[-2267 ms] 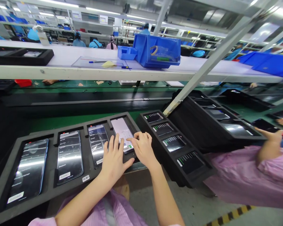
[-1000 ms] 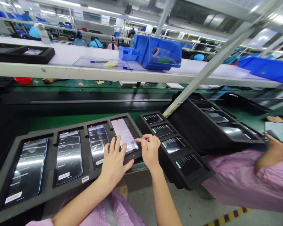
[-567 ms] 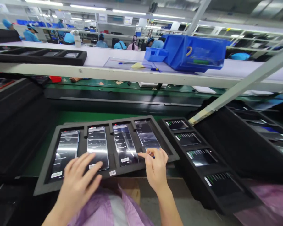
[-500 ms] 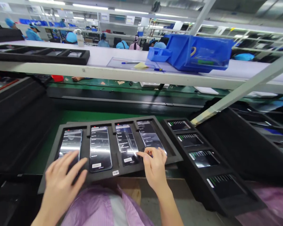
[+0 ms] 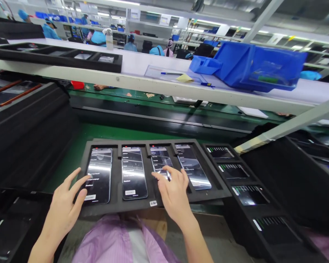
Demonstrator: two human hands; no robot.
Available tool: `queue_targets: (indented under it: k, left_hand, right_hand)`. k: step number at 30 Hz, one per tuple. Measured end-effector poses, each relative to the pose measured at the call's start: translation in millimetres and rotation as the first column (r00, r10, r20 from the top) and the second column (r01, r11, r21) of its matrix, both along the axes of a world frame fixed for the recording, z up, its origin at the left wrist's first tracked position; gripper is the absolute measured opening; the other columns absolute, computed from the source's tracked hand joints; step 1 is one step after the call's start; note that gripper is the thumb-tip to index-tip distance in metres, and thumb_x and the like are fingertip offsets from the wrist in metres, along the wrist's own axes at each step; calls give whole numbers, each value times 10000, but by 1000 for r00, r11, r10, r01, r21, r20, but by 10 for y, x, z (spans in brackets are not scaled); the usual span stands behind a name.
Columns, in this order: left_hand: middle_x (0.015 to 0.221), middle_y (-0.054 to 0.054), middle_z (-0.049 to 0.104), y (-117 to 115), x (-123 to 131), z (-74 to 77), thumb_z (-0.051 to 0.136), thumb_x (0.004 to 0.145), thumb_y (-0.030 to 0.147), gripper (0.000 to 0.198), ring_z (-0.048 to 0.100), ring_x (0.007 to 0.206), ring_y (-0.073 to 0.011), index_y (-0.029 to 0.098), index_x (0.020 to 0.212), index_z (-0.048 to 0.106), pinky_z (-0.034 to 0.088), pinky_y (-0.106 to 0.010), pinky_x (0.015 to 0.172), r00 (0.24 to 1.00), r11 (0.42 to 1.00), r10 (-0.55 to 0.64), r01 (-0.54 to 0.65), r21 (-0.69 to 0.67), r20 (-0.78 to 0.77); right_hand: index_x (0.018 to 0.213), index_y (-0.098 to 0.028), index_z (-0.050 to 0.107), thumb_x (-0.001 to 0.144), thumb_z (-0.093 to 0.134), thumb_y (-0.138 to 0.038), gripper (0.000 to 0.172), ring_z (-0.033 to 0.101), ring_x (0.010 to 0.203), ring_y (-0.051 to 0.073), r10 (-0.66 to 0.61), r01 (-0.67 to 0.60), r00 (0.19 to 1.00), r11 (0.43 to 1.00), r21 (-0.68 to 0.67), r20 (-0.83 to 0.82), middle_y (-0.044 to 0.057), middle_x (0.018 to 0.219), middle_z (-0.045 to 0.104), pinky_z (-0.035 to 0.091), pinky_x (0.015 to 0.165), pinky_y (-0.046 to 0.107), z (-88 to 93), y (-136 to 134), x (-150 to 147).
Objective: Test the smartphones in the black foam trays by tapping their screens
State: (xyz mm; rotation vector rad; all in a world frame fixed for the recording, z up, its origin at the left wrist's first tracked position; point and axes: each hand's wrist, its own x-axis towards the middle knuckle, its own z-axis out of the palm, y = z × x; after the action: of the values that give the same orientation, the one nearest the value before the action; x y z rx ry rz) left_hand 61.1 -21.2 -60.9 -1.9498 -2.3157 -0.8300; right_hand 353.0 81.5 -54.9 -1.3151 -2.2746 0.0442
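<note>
Four-slot black foam tray [image 5: 159, 201] lies in front of me, each slot holding a smartphone with a lit text menu. My left hand [image 5: 64, 202] is at the tray's left edge, fingers spread, one fingertip at the screen of the leftmost phone [image 5: 100, 186]. Over the lower half of the third phone [image 5: 160, 155] is my right hand [image 5: 177, 191], its fingers bent and apart, grasping nothing. It hides that phone's lower part. Between the hands lies the second phone [image 5: 134, 173], fully visible. The rightmost phone [image 5: 194, 168] sits slightly slanted, just beyond my right fingers.
Another black tray [image 5: 227, 190] of phones slants along the right, beside a diagonal white post [image 5: 285, 126]. Stacked black trays [image 5: 30, 124] stand at left. A white shelf [image 5: 153, 86] crosses ahead, bearing a blue bin [image 5: 235, 69] and a phone tray [image 5: 71, 62]. People sit farther back.
The view has shifted, moving the scene rightward. My left hand has drawn back, uncovering the leftmost phone's lower part. My right hand has moved over the third phone, leaving the rightmost one more exposed.
</note>
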Motion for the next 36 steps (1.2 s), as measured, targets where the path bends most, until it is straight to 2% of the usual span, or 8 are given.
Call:
queue_targets:
  k: [4, 9, 13, 17, 21, 27, 33, 36]
  left_hand:
    - [1332, -102, 493, 17, -7, -4, 290, 902, 446, 437, 536, 1154, -294, 255, 1138, 605, 494, -481, 880, 997, 999, -16, 19, -36, 79]
    - [1363, -123, 469, 31, 26, 64, 297, 908, 416, 434, 519, 1182, -285, 240, 1139, 619, 475, -475, 923, 997, 997, -14, 19, -72, 76]
    - [1392, -132, 442, 35, 59, 125, 303, 909, 389, 420, 523, 1176, -297, 251, 1099, 651, 469, -488, 924, 999, 992, -51, 52, -113, 11]
    - [1398, -124, 431, 18, 44, 85, 319, 897, 407, 418, 521, 1173, -313, 258, 1103, 650, 470, -501, 914, 997, 993, -73, 74, -88, 18]
    - [1432, -81, 370, 15, -15, -34, 340, 880, 440, 423, 467, 1218, -333, 296, 1200, 575, 439, -542, 940, 996, 998, -20, 24, -51, 91]
    - [1473, -21, 281, 14, -32, -89, 362, 860, 476, 413, 468, 1199, -347, 340, 1204, 546, 432, -573, 940, 971, 994, 17, 10, -111, 239]
    - [1476, -17, 274, 106, -73, -105, 444, 811, 526, 433, 309, 1327, -339, 352, 1204, 502, 337, -596, 1017, 868, 995, 83, -45, -90, 489]
    - [1433, -52, 351, 317, -200, -161, 516, 758, 538, 528, 342, 1313, -324, 326, 1239, 461, 272, -567, 1069, 714, 992, 122, -115, -57, 689]
  right_hand:
    - [1088, -318, 617, 937, 300, -299, 352, 444, 1136, 217, 134, -131, 989, 990, -59, 57, 72, 1182, 509, 228, 1048, 538, 55, -55, -346]
    - [1055, -288, 629, 934, 303, -292, 348, 445, 1139, 223, 133, -134, 989, 991, 25, 67, 80, 1205, 508, 221, 1042, 530, 5, -13, -413]
    - [1105, -272, 606, 920, 304, -298, 355, 467, 1091, 232, 60, -61, 998, 983, 175, 10, 80, 1159, 514, 219, 1018, 525, -81, 85, -87]
    - [1014, -217, 657, 920, 242, -352, 446, 505, 978, 239, -206, 231, 971, 941, 249, -121, 95, 1059, 553, 259, 979, 518, -126, 218, 400]
    - [887, -202, 707, 922, 186, -409, 561, 506, 926, 254, -426, 447, 894, 867, 219, -139, 113, 1003, 574, 323, 910, 518, -122, 314, 789]
    - [1001, -273, 686, 933, 192, -406, 516, 445, 1106, 270, -468, 466, 882, 883, 51, 59, 100, 1158, 506, 240, 987, 585, -156, 338, 957]
    - [1011, -257, 677, 936, 183, -404, 521, 427, 1135, 264, -457, 460, 888, 884, 81, -48, 93, 1182, 490, 220, 1016, 586, -99, 336, 970]
    - [994, -268, 679, 937, 193, -392, 504, 429, 1140, 258, -393, 394, 919, 916, 78, -29, 88, 1171, 496, 220, 1020, 577, -43, 406, 853]
